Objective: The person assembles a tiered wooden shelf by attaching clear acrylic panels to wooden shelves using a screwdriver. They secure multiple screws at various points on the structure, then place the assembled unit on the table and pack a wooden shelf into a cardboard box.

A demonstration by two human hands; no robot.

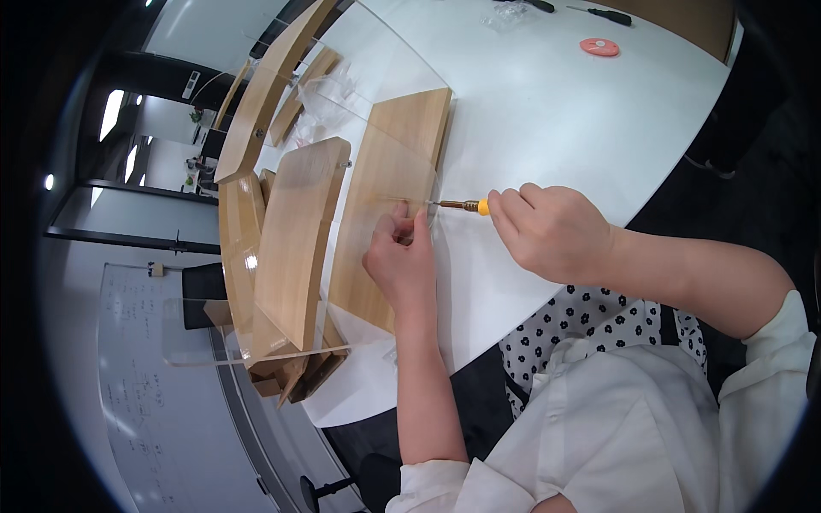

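Note:
My right hand is wrapped around the yellow handle of a screwdriver. Its shaft points left, the tip reaching the edge of a clear plastic panel near my left fingers. My left hand is closed in a pinch at that tip; whatever lies between its fingers is too small to make out. Below and behind it lies a light wooden board. Further left, a second wooden board stands between clear panels, a small metal fastener at its edge. Another curved wooden board rises at the upper left.
On the white table lie a pink oval object, a dark-handled screwdriver and crumpled clear plastic bags. Cardboard pieces sit at the table's left edge. A whiteboard stands beyond.

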